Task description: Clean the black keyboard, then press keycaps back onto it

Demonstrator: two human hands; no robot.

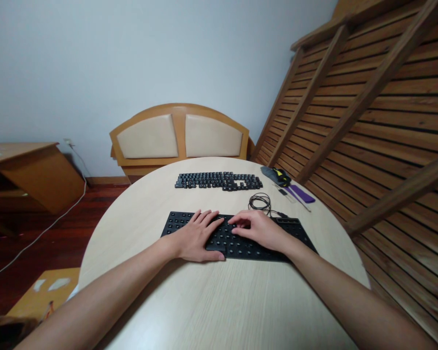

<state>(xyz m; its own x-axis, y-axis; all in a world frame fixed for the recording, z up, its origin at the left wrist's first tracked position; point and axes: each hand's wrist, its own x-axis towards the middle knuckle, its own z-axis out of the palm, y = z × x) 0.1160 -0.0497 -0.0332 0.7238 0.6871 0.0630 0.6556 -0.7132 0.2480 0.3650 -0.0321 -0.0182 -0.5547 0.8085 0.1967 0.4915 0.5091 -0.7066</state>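
Observation:
A black keyboard base [237,247] lies on the round table, most of its keys stripped to bare sockets. My left hand [197,236] rests over its left half with fingers spread, pressing flat; the thumb reaches along the front edge by a long key. Over the middle of the keyboard, my right hand [259,228] is bent in a pinch, thumb and index fingertips close together at the sockets. Whatever sits between those fingertips is too small to make out. Loose black keycaps [204,180] stand in rows beyond the keyboard, with gaps in the right-hand group.
A coiled black cable [260,201] lies behind the keyboard. At the table's right rear are a purple strip [302,193], a thin rod [301,200] and a grey, black and yellow item [277,176]. Wooden slats [379,131] lean along the right side. A headboard [180,131] stands behind.

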